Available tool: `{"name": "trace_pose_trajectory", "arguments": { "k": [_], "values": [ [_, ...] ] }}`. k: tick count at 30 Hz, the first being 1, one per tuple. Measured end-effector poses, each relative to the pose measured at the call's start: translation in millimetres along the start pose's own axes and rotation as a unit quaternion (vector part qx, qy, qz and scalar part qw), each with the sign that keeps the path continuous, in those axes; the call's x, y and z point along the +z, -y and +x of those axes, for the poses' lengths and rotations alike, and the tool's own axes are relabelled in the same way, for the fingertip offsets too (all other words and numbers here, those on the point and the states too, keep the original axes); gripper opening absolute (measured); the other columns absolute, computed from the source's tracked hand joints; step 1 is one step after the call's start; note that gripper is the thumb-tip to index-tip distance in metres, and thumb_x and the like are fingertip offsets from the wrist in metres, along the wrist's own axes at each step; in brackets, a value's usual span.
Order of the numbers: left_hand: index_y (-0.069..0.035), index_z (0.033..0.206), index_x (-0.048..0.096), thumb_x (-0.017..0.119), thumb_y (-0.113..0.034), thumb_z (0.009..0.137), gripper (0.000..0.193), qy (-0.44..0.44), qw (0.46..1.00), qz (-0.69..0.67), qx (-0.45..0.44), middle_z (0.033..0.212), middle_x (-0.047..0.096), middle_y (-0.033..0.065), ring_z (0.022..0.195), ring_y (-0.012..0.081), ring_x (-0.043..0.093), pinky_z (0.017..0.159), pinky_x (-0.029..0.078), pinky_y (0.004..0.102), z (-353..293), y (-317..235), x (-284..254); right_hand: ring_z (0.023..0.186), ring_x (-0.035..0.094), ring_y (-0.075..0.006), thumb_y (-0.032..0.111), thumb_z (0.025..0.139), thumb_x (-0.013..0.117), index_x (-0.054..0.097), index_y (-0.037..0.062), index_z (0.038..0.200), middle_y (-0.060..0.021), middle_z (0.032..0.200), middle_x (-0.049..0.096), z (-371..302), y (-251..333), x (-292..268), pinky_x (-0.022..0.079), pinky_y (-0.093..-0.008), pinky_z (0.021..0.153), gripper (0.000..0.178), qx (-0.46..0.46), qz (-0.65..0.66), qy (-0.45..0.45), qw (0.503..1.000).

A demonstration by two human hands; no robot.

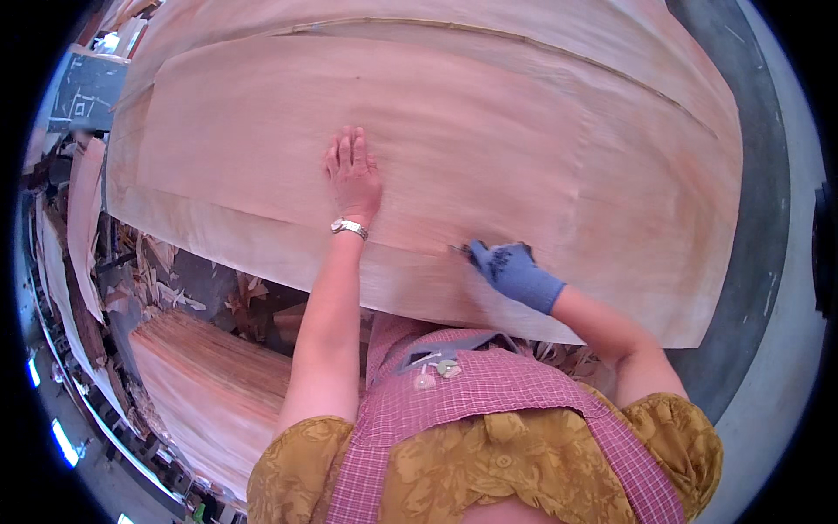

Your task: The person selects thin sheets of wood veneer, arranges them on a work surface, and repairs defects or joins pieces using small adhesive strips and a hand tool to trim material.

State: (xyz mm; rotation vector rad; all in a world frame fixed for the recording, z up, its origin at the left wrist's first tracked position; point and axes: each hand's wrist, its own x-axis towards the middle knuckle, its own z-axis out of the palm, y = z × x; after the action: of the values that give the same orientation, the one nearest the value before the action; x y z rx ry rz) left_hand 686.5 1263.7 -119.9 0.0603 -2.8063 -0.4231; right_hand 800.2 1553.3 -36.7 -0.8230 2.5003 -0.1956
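A large thin sheet of pale pinkish wood veneer (471,140) lies in front of me on other broad sheets. My left hand (354,179), bare with a watch (349,228) at the wrist, rests flat on it, palm down and fingers forward. To the right and nearer my body, my right hand (515,269) wears a blue glove with dark fingertips. Its fingers are closed on a small dark blade-like tool (459,251), most of it hidden in the grip. The tip points left, close to the near edge of the upper sheet.
A long thin strip (419,23) curves across the far part of the sheets. At lower left stands a thick stack of veneer (218,367), with torn wood scraps (157,275) on the floor. A grey floor band (755,227) runs along the right.
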Motion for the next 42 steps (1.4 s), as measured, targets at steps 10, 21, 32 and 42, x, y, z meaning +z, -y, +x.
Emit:
{"name": "trace_pose_trajectory", "arguments": {
  "k": [10,21,32,42],
  "values": [
    [-0.013,0.144,0.043,0.054,-0.018,0.091,0.055,0.014,0.999,0.04,0.006,0.15,0.041,0.0067,0.137,0.0308,0.036,0.116,0.025,0.0495,1,1,-4,0.076,0.065,-0.0282,0.026,0.094,0.054,0.064,0.0182,0.104,-0.0073,0.083,0.066,-170,-160,4,0.049,-0.0464,0.065,0.016,0.033,-0.074,0.027,0.996],
    [-0.01,0.141,0.045,0.054,-0.02,0.092,0.051,0.001,0.999,-0.043,-0.029,0.148,0.042,0.0086,0.138,0.0327,0.036,0.115,0.023,0.0545,-8,-12,-2,0.08,0.066,-0.0328,0.026,0.098,0.05,0.057,0.01,0.103,-0.0142,0.091,0.065,223,-26,-107,0.053,-0.0442,0.064,0.018,-0.165,-0.006,-0.209,0.964],
    [-0.015,0.146,0.038,0.084,-0.028,0.065,0.094,-0.02,0.99,-0.1,-0.099,0.139,0.045,0.0145,0.126,0.0341,0.044,0.108,0.033,0.0527,79,29,-38,0.079,0.07,-0.0319,0.022,0.096,0.049,0.057,0.0162,0.106,-0.0083,0.091,0.069,393,0,-103,0.053,-0.0473,0.058,0.014,-0.304,-0.24,-0.033,0.921],
    [-0.027,0.147,0.041,0.081,-0.041,0.073,0.084,0.253,0.962,0.071,-0.069,0.147,0.039,0.0223,0.135,0.0361,0.038,0.106,0.036,0.0522,104,57,-15,0.069,0.067,-0.0339,0.031,0.1,0.045,0.053,0.0146,0.106,-0.0127,0.085,0.068,195,-141,-99,0.05,-0.0491,0.053,0.019,0.007,-0.128,-0.062,0.99]
  ]
}}
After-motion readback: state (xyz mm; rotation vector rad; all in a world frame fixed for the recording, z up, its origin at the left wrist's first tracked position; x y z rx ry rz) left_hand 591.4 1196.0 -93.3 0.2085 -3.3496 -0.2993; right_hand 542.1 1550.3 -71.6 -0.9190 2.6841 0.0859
